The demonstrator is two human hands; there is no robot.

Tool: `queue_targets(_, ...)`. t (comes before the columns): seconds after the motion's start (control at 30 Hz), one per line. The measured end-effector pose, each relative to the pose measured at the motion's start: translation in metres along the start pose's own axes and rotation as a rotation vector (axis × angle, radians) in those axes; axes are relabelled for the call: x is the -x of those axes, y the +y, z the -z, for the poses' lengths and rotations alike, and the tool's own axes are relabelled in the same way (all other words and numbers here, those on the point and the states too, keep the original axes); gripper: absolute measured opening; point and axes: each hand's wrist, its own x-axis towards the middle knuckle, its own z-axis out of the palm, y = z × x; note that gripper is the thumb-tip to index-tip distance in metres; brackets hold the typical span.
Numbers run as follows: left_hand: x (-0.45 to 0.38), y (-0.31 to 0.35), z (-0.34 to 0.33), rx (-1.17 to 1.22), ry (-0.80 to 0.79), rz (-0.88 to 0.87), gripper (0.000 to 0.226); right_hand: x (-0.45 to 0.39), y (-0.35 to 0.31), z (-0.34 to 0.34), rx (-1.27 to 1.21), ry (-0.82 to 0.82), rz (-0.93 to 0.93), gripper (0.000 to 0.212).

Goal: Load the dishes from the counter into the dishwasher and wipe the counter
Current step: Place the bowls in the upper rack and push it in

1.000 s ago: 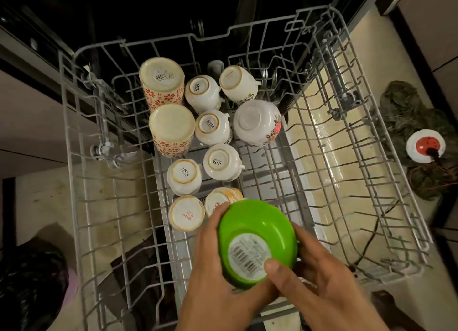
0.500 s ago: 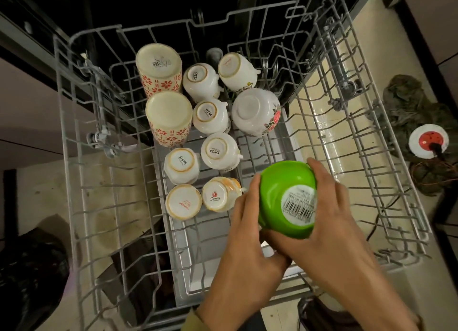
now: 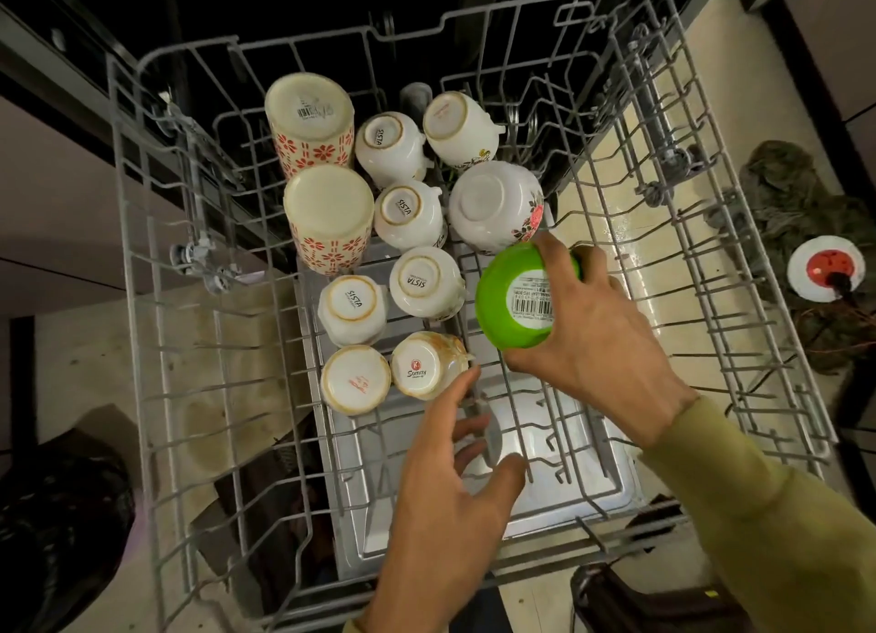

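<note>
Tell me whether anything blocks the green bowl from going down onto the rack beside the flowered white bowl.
Nothing visible does. The right hand holds the green bowl upside down over bare wire rack, just in front of the flowered white bowl. The left hand hovers open, nearer.

Dim kitchen floor seen from above

Pale beige floor (image 3: 630, 167) fills the right and lower left of the frame. A crumpled grey-green cloth (image 3: 787, 191) lies at right, beside a round white socket (image 3: 827, 272) with a red centre and a black plug. A dark bag (image 3: 57, 537) sits lower left; grey cabinet fronts (image 3: 57, 215) run along the left edge.
</note>
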Motion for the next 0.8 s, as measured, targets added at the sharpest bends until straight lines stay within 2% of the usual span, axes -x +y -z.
queue_targets(0.43, 0.005, -0.005, 0.008, -0.03, 0.007, -0.006, 0.066, -0.01, 0.002, -0.02, 0.101, -0.057, -0.027, 0.116)
queue_targets(0.63, 0.006, -0.01, 0.011, -0.046, -0.003, -0.004, 0.065, -0.013, 0.002, -0.029, 0.056, -0.01, -0.004, 0.113)
queue_targets(0.8, 0.009, -0.016, 0.013, -0.071, -0.019, 0.001, 0.062, -0.01, 0.007, -0.035, 0.013, -0.011, -0.008, 0.119)
